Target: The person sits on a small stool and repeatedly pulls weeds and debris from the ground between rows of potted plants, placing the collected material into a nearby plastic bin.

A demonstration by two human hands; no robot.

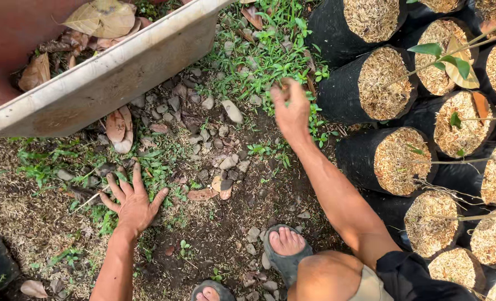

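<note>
Small green weeds [284,53] were the growth being reached for, spread over the stony soil beside the rows of black grow bags. Nearest the camera, two feet in grey sandals [284,253] were planted on dark earth scattered with small stones [225,164], and a bent knee was seen at the lower edge. A little farther out, the left hand [132,202] was laid palm down on the ground, its fingers spread wide apart and pressed among low grass and brown husk litter, with nothing held in it. A few dry brown leaves [118,127] were lying just beyond it. Farther still, the right arm was stretched forward, and the right hand [291,108] was set at the edge of the weed patch, its fingertips drawn together in a pinch on a few small green sprigs. To the right, the black grow bags [379,159] were packed close together, each topped with pale straw-coloured husk, and thin seedling stems with a few green leaves were rising from some of them. At the far left, the pale rim of a reddish wheelbarrow tray [108,75] was seen crossing the corner, with dead leaves gathered inside it.
</note>
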